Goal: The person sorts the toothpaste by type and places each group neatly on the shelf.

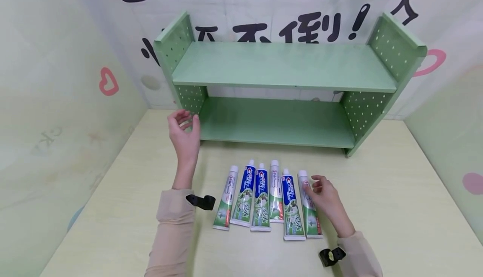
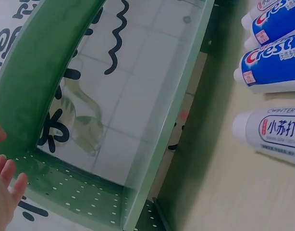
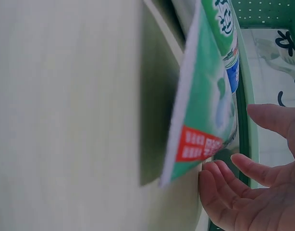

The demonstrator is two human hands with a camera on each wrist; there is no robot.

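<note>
Pale tabletop (image 1: 396,193), six toothpaste tubes (image 1: 263,201) (roughly parallel), caps (image 1: 261,165) toward the shelf (image 1: 279,119).

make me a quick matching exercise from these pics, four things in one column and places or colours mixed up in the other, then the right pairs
Column one
1. right grip
2. left grip
3. shelf unit
4. heart outline

Column two
A. pinkish red, on the wall at the left of the head view
B. nearest the rightmost tube
C. green, standing behind the row of tubes
D. beside the shelf unit's left end

Right pairs
1-B
2-D
3-C
4-A
</note>
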